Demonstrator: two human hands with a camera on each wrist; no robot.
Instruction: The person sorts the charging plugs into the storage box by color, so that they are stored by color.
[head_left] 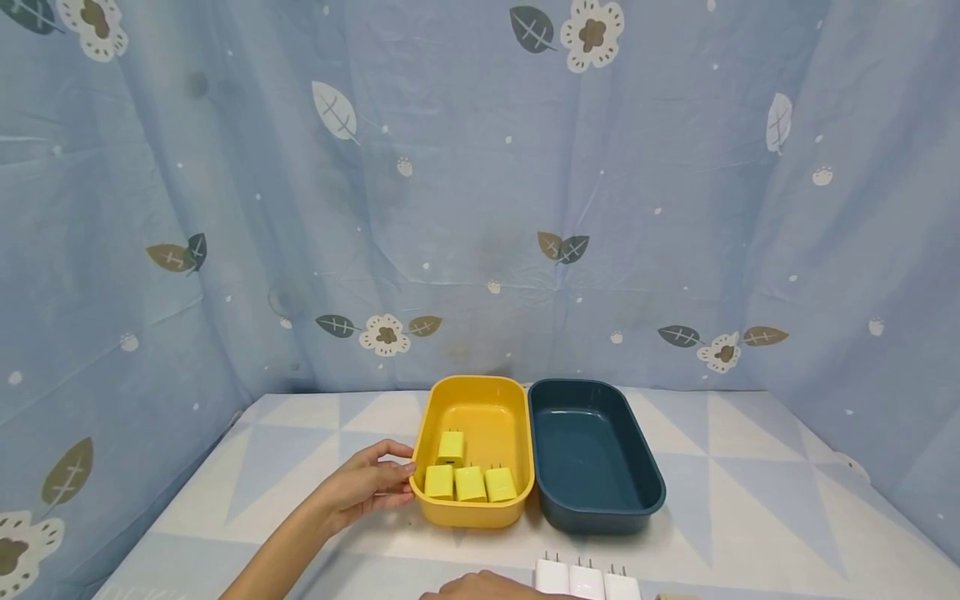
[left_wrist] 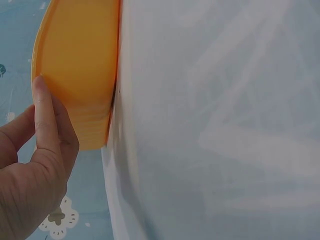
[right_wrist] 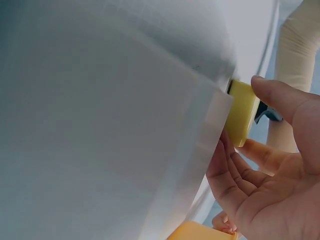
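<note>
My left hand [head_left: 371,483] holds the near left side of a yellow bin [head_left: 476,515], its fingertips at the rim and outer wall. Inside the bin sit several yellow plug chargers [head_left: 470,483] with prongs, three side by side at the near end. At the bottom edge of the head view, only the top of my right hand [head_left: 487,586] shows. The right wrist view has it pinching one more yellow plug charger [right_wrist: 241,114] between thumb and finger, by the table's edge. White plug chargers [head_left: 587,581] stand in a row beside that hand, prongs pointing away.
A dark blue bin [head_left: 596,521] adjoins the yellow one on its right, with nothing inside. Part of a tan object [head_left: 677,597] peeks in at the bottom edge. The patterned tabletop [head_left: 757,500] ends at a blue curtain [head_left: 480,208] behind and at both sides.
</note>
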